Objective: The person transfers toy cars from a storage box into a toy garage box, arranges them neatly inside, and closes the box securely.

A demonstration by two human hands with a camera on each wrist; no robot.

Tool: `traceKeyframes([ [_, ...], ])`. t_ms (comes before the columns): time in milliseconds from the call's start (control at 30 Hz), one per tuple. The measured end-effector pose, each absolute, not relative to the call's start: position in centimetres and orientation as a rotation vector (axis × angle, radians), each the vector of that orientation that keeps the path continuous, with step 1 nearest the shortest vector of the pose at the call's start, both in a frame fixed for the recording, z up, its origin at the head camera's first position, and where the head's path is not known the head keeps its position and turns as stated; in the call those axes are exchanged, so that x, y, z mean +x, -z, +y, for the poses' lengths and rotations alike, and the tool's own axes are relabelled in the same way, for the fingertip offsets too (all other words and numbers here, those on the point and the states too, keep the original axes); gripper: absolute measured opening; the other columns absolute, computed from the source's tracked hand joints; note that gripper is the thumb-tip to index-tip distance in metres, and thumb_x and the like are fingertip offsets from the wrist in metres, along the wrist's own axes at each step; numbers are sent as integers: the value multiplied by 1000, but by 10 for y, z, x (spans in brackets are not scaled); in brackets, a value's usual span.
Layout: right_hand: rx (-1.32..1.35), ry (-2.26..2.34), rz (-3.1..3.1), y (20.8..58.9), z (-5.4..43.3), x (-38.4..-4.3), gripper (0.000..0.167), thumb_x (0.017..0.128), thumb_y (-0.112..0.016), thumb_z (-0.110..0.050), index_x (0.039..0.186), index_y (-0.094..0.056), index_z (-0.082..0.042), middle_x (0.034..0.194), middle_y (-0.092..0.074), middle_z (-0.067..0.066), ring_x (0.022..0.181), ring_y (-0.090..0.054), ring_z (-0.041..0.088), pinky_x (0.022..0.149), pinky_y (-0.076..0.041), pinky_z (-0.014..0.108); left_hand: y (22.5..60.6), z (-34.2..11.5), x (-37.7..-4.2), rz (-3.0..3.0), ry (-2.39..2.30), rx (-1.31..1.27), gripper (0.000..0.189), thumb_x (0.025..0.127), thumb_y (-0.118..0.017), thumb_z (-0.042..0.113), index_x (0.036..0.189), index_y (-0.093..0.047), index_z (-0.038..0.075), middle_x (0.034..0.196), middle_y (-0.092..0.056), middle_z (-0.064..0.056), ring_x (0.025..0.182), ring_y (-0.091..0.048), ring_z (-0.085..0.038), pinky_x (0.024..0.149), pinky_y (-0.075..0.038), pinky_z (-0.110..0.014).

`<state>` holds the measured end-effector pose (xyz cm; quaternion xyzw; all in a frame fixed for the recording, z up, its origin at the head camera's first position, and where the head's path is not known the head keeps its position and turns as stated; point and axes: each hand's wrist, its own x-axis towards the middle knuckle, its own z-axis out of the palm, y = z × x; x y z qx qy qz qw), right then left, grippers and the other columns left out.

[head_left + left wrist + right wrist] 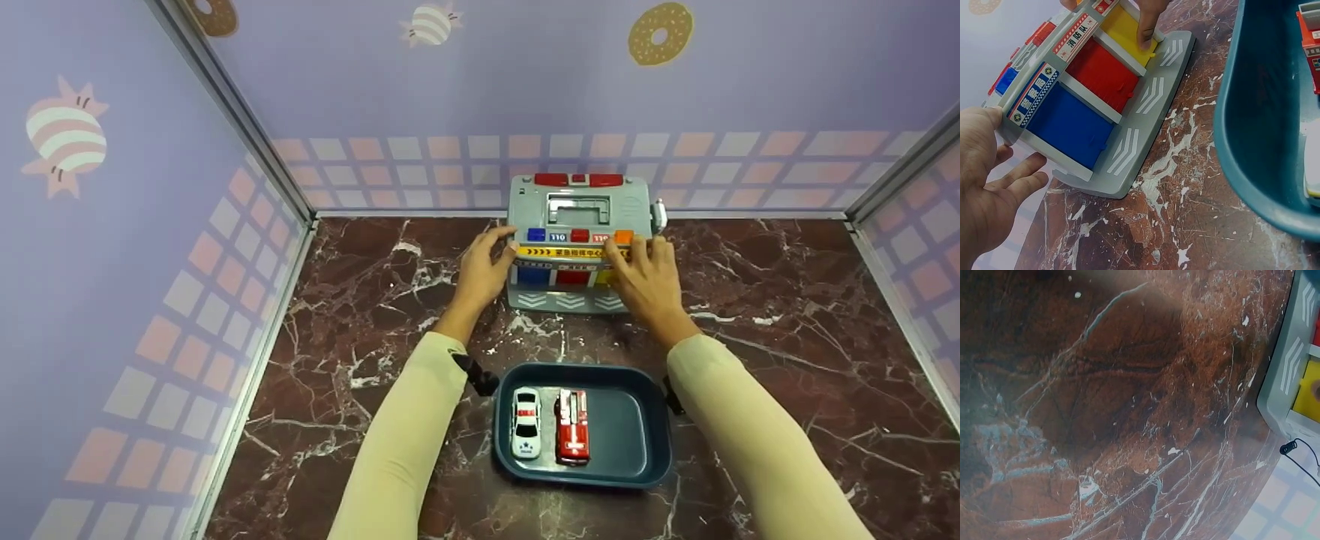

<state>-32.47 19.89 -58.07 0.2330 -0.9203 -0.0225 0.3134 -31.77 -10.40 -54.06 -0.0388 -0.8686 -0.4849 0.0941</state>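
Note:
A grey toy garage (570,187) with blue, red and yellow doors stands near the back wall. My left hand (480,274) is at its left end; the thumb touches the edge beside the blue door (1069,124), while the other fingers extend loosely past the side. At the opposite end, my right hand (649,281) holds the roof's front edge, one digit down on the yellow door (1123,34) and another on the roof. Closer to me, a dark teal tray (630,484) holds a white police car (527,431) and a red fire truck (574,435).
A dark red marbled tabletop (360,450) lies beneath everything. Patterned purple walls (525,90) enclose it at the back and both sides. A white lever-like part (660,215) sticks out from the garage's right side.

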Motion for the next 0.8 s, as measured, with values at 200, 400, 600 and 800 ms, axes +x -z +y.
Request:
traceKeyframes([
  [200, 609, 44, -2410, 580, 200, -326, 78, 87, -92, -26, 151, -48, -12, 119, -51, 28, 102, -48, 50, 89, -44, 61, 539, -102, -319, -2577, 1419, -119, 34, 111, -68, 26, 144, -73, 18, 144, -71, -15, 137, -65, -32, 118, -52, -48],
  [400, 611, 44, -2411, 579, 201, -324, 79, 87, -91, -25, 151, -49, -11, 119, -51, 28, 102, -47, 50, 88, -43, 60, 540, -102, -319, -2581, 1413, -116, 34, 111, -68, 26, 144, -73, 18, 142, -72, -15, 131, -67, -32, 116, -53, -48],
  [600, 626, 29, -2447, 577, 202, -321, 77, 90, -89, -30, 151, -47, -11, 123, -49, 29, 104, -47, 51, 89, -43, 61, 541, -102, -318, -2588, 1428, -100, 34, 112, -68, 27, 144, -73, 18, 141, -72, -14, 132, -67, -30, 115, -54, -46],
  [800, 628, -41, -2493, 577, 201, -317, 77, 93, -87, -33, 154, -45, -12, 125, -48, 30, 108, -46, 54, 92, -43, 63, 541, -103, -318, -2583, 1440, -102, 35, 112, -68, 28, 144, -72, 18, 142, -71, -14, 133, -68, -29, 114, -56, -43],
])
